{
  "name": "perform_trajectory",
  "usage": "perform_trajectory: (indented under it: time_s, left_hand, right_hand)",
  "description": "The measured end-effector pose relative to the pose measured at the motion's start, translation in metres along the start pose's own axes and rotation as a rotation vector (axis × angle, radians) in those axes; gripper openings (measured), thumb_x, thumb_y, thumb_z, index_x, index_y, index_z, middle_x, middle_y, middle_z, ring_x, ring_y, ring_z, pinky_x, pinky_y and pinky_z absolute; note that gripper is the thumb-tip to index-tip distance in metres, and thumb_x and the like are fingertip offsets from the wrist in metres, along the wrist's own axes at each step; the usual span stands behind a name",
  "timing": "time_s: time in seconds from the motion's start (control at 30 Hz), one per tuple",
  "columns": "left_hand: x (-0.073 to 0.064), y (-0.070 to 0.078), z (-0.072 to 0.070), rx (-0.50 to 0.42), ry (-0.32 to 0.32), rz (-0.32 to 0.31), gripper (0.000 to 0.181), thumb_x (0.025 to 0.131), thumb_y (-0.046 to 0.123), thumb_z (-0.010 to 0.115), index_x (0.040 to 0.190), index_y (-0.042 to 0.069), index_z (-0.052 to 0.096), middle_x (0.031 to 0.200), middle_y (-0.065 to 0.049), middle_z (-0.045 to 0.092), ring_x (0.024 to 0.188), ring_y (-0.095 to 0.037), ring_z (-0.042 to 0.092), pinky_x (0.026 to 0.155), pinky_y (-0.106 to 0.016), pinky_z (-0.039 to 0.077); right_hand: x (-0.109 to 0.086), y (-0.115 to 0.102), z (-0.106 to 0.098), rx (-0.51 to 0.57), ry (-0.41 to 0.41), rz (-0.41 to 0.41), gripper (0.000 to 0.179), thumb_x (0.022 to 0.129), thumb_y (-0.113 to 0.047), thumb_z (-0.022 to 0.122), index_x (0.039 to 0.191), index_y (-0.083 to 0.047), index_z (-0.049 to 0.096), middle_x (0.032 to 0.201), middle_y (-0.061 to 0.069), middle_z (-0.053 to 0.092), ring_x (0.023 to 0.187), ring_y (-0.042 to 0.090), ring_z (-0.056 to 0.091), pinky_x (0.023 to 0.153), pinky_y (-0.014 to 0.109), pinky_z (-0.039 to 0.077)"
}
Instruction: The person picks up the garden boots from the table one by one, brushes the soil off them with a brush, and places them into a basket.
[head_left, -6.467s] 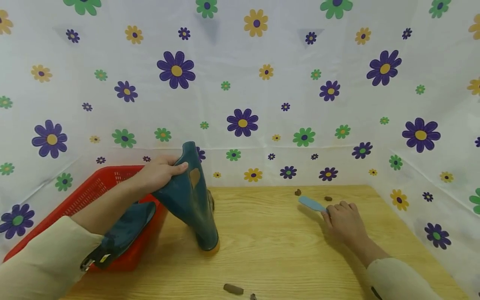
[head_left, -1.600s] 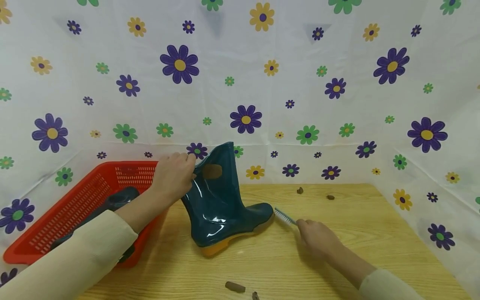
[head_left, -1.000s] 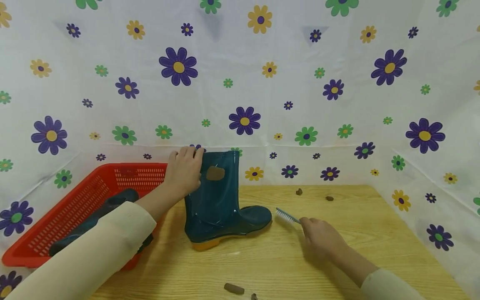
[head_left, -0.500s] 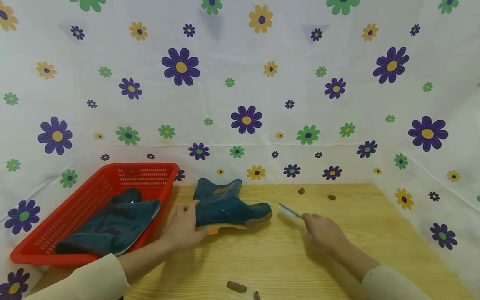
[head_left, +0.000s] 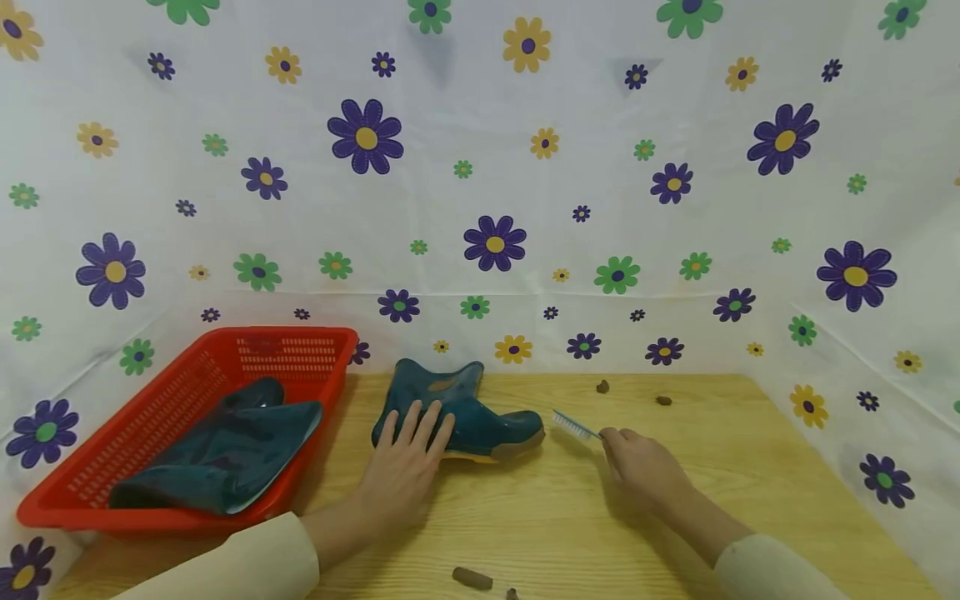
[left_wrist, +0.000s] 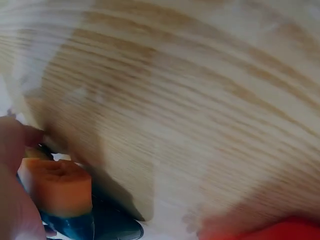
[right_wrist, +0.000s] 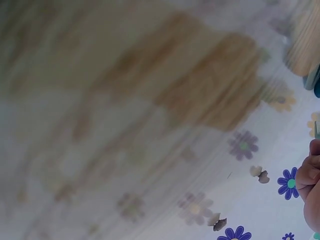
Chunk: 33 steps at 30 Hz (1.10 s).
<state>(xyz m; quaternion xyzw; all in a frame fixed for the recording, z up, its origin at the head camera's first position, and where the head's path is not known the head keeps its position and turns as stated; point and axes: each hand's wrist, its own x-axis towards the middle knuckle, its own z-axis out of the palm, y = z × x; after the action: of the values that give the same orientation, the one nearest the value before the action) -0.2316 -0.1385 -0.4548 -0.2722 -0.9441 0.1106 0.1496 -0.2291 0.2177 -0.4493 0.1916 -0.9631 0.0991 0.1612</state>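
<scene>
A dark teal rubber boot point(head_left: 487, 421) lies tipped over on the table, shaft towards the back wall and toe to the right. A brown patch point(head_left: 441, 385) shows on its shaft, and brown stuff covers the sole edge under the toe. My left hand point(head_left: 405, 471) rests on the boot with its fingers spread and straight. In the left wrist view the boot's orange heel point(left_wrist: 62, 187) sits beside that hand. My right hand point(head_left: 647, 467) grips the handle of a small light-blue brush point(head_left: 574, 426), white bristles facing the boot's toe, a short gap apart.
A red plastic basket point(head_left: 56, 515) stands at the left with another teal boot point(head_left: 232, 454) in it. Brown lumps point(head_left: 603, 387) lie at the table's back right. A longer brown piece point(head_left: 472, 578) lies near the front. A flowered sheet hangs behind.
The boot, earlier held up by its shaft, has been laid down on the table. My left hand moved from the shaft to rest on the boot. The brush turned bristles towards the boot.
</scene>
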Motion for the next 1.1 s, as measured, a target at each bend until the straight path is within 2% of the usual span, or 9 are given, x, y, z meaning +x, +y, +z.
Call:
perform_trajectory:
  time_s: [0.13,0.27,0.4,0.53,0.73,0.83,0.97,1.03,1.1]
  left_hand:
    - [0.011,0.002,0.003,0.013,0.054,-0.008,0.072,0.095,0.034,0.064,0.154,0.007,0.033,0.159,-0.017,0.034,0.141,-0.041,0.041,0.112,-0.062,0.034]
    - [0.017,0.002,-0.001,0.022,0.068,-0.010,0.070,0.094,0.033,0.066,0.151,0.004,0.037,0.155,-0.017,0.041,0.134,-0.040,0.049,0.108,-0.060,0.041]
    - [0.018,0.001,-0.005,0.020,0.027,-0.012,0.071,0.096,0.032,0.065,0.154,0.006,0.033,0.157,-0.017,0.039,0.136,-0.040,0.048,0.107,-0.059,0.042]
    - [0.017,-0.001,-0.002,0.018,-0.037,-0.017,0.074,0.099,0.030,0.062,0.159,0.011,0.022,0.161,-0.016,0.031,0.141,-0.039,0.041,0.110,-0.060,0.038]
    - [0.013,-0.004,0.007,-0.117,-0.073,-0.051,0.085,0.095,0.032,0.064,0.160,0.008,0.015,0.164,-0.017,0.022,0.144,-0.044,0.034,0.112,-0.065,0.032]
    - [0.012,-0.007,0.005,-0.219,-0.074,-0.023,0.084,0.094,0.030,0.063,0.159,0.004,0.017,0.164,-0.018,0.023,0.142,-0.044,0.036,0.111,-0.064,0.034]
    - [0.011,-0.013,-0.001,-0.369,-0.112,0.065,0.076,0.093,0.021,0.052,0.158,0.001,0.018,0.164,-0.020,0.022,0.144,-0.043,0.034,0.114,-0.059,0.033]
    - [0.010,-0.016,-0.003,-0.386,-0.121,0.102,0.074,0.093,0.020,0.049,0.158,0.000,0.019,0.164,-0.020,0.021,0.146,-0.042,0.031,0.116,-0.056,0.032]
    - [0.009,-0.019,-0.001,-0.362,-0.105,0.129,0.074,0.093,0.021,0.047,0.158,0.000,0.019,0.165,-0.019,0.021,0.148,-0.040,0.029,0.118,-0.054,0.031]
  right_hand:
    - [0.001,0.001,0.001,-0.021,-0.001,0.003,0.019,0.102,-0.009,0.052,0.113,0.000,0.064,0.083,0.009,0.067,0.064,0.015,0.060,0.060,0.033,0.055]
    - [0.003,0.001,0.001,-0.036,0.007,0.007,0.018,0.101,-0.009,0.053,0.112,-0.001,0.064,0.080,0.008,0.066,0.062,0.014,0.058,0.057,0.032,0.053]
    - [0.004,0.002,0.001,-0.041,0.012,0.004,0.018,0.101,-0.010,0.053,0.112,-0.001,0.064,0.080,0.007,0.065,0.063,0.017,0.060,0.058,0.033,0.054]
    - [0.003,0.002,0.002,-0.047,-0.001,0.003,0.018,0.101,-0.010,0.053,0.112,-0.002,0.064,0.080,0.006,0.066,0.064,0.016,0.060,0.058,0.033,0.054]
    - [0.001,0.001,0.004,-0.060,-0.024,-0.004,0.017,0.100,-0.009,0.054,0.113,-0.002,0.063,0.078,0.004,0.064,0.060,0.011,0.052,0.054,0.026,0.049]
    - [0.000,0.002,0.004,-0.088,0.039,-0.049,0.017,0.098,-0.008,0.057,0.113,0.000,0.063,0.081,0.006,0.065,0.063,0.013,0.057,0.055,0.028,0.052]
    - [0.000,0.008,0.008,-0.119,0.221,-0.140,0.022,0.098,-0.005,0.056,0.117,0.005,0.062,0.082,0.009,0.063,0.064,0.014,0.055,0.054,0.026,0.051]
    - [0.001,0.012,0.011,-0.129,0.298,-0.182,0.028,0.104,-0.009,0.046,0.121,0.007,0.060,0.082,0.010,0.060,0.064,0.013,0.050,0.054,0.025,0.048]
    - [0.002,0.014,0.013,-0.124,0.338,-0.212,0.036,0.107,-0.013,0.036,0.124,0.009,0.058,0.083,0.009,0.058,0.065,0.012,0.046,0.055,0.024,0.045]
